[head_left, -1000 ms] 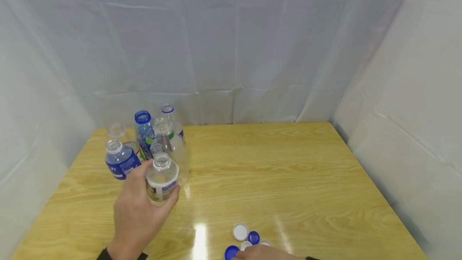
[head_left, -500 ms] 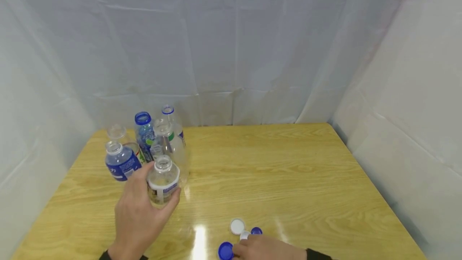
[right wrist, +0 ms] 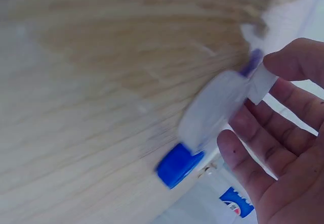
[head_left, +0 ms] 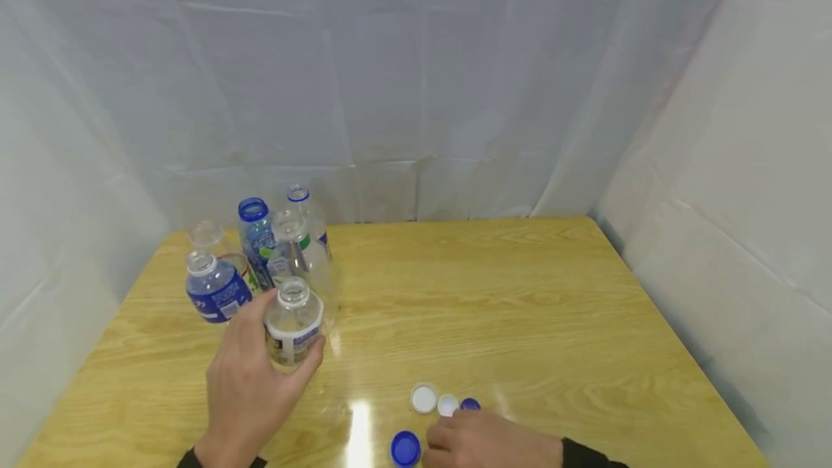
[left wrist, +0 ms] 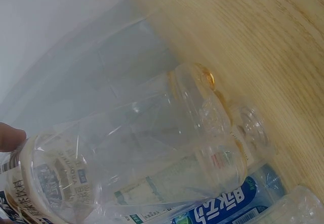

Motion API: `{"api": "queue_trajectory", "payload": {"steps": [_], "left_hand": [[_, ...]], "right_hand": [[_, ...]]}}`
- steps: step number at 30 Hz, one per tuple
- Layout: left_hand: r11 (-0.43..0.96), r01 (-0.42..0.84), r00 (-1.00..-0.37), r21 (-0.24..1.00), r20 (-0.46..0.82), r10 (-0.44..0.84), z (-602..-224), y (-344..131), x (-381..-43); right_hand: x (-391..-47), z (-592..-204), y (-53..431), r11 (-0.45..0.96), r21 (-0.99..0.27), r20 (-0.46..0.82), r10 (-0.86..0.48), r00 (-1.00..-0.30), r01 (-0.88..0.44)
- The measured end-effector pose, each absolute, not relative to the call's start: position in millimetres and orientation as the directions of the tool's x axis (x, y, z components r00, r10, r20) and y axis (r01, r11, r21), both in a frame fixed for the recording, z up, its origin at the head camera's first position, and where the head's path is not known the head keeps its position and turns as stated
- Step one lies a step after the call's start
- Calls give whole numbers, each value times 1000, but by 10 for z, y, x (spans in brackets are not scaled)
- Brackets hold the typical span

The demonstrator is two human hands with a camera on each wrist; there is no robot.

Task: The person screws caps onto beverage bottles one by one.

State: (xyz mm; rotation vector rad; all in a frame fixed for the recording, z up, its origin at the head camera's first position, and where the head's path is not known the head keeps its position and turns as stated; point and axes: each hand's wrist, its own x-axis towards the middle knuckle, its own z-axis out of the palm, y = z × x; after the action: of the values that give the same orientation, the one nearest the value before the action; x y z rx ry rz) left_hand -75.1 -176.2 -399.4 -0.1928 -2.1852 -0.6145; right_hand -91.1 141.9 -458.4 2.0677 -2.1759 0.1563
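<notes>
My left hand (head_left: 256, 388) grips a clear uncapped bottle (head_left: 294, 323) with a white label band, thumb on its near right side and fingers round the far left. In the left wrist view the bottle (left wrist: 53, 183) fills the lower left, with a fingertip (left wrist: 10, 137) at its side. Low on the table, my right hand (head_left: 487, 439) is among loose bottle caps. Between its thumb and a finger it pinches a small white cap (right wrist: 262, 84), seen in the right wrist view. Close by lie a large blue cap (head_left: 406, 448), two white caps (head_left: 425, 399) and a small blue cap (head_left: 471, 404).
Several uncapped bottles stand together at the back left: a blue-labelled one (head_left: 219, 291), a blue-tinted one (head_left: 260, 244) and tall clear ones (head_left: 315, 258). The wooden table (head_left: 520, 309) is bounded by white curtains (head_left: 390, 78) behind and at both sides.
My right hand has moved further into view, and the caps beside it have shifted and spread apart. The large blue cap moved left; the left hand holds its bottle almost still.
</notes>
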Motion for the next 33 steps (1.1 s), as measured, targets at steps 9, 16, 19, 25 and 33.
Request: {"api": "queue_trajectory", "payload": {"steps": [9,16,19,25,33], "left_hand": [[870,338,-650,360,758,-61,-3991,-1745,-750],[868,337,-660,364,749,-58,-3990,-1725,-731],[870,338,-666,359,744,-48,-3983,-1720,-735],[867,363,-661,343,750,-20,-3977,-1675,-742],[855,396,-665,336,747,15,-3961,-1600,-777]], "right_hand": [[-873,-4574,1284,41,-77,107,-993,-49,-996],[-884,-4617,1296,48,67,138,-990,-39,-997],[-905,-4621,1316,57,92,150,-988,-43,-994],[-948,-4544,1372,83,3,140,-987,-82,-997],[-1085,-4378,1437,179,-164,107,-974,-198,-970]]}}
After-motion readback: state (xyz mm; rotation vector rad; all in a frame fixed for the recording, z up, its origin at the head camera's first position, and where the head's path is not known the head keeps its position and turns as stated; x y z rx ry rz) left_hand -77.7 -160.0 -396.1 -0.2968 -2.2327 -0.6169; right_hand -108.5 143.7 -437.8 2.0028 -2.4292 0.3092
